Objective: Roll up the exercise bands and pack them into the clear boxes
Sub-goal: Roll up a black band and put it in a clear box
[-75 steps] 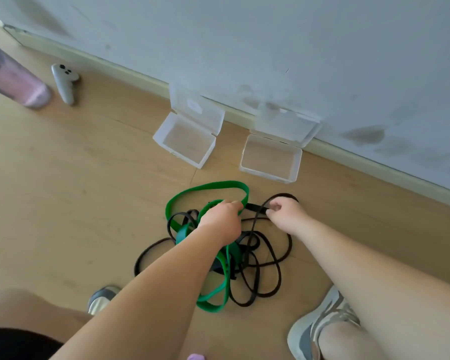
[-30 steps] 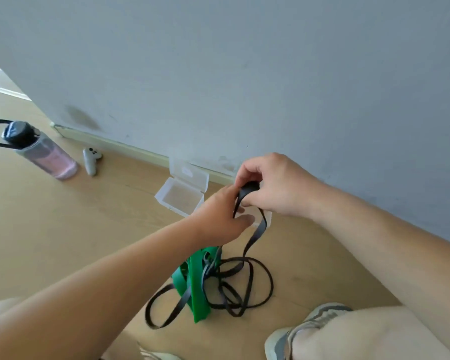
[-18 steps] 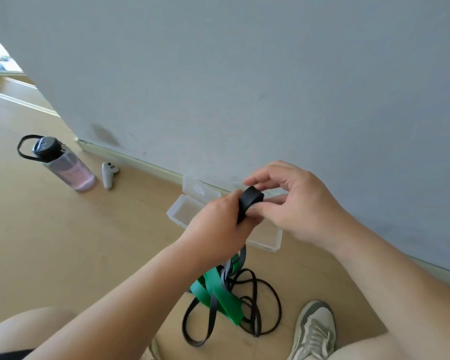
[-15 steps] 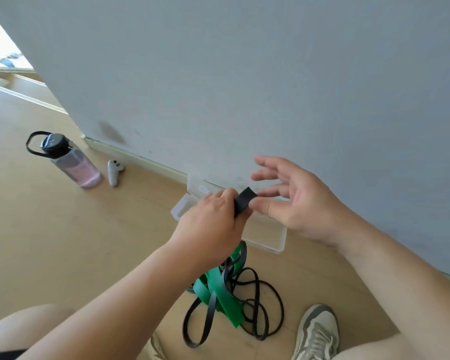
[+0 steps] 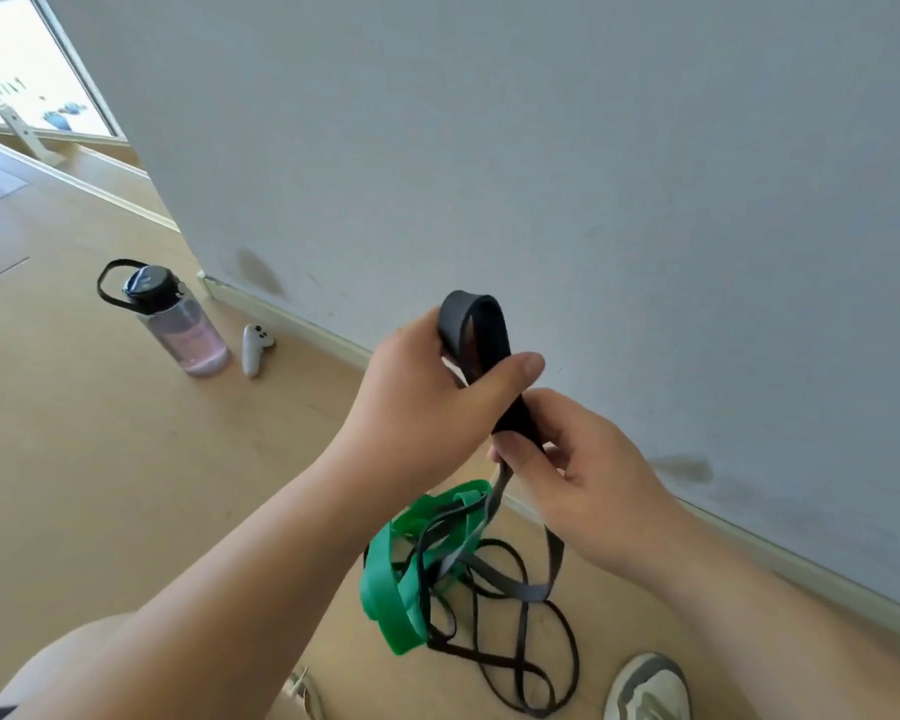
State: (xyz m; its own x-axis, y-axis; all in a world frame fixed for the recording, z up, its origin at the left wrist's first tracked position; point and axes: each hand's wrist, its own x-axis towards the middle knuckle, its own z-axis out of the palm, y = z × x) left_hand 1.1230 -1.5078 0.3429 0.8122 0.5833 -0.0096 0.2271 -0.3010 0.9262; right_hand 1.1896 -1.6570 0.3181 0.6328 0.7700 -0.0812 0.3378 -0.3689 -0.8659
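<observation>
Left hand grips the black band loop; right hand, at four o'clock, pinches its tail, seemingly doubled.

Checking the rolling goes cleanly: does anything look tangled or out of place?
Yes. The black band, gripped by the left hand and pinched by the right hand, trails into a floor heap where it looks snarled with the green band. Its top is a loose loop, not a roll.

A black flat rubber band at centre; bright green wide elastic band at 6 o'clock. At 9 o'clock, pink-tinted clear plastic bottle, black-capped, and white plastic controller. Pale grey wall, tan wooden floor.
</observation>
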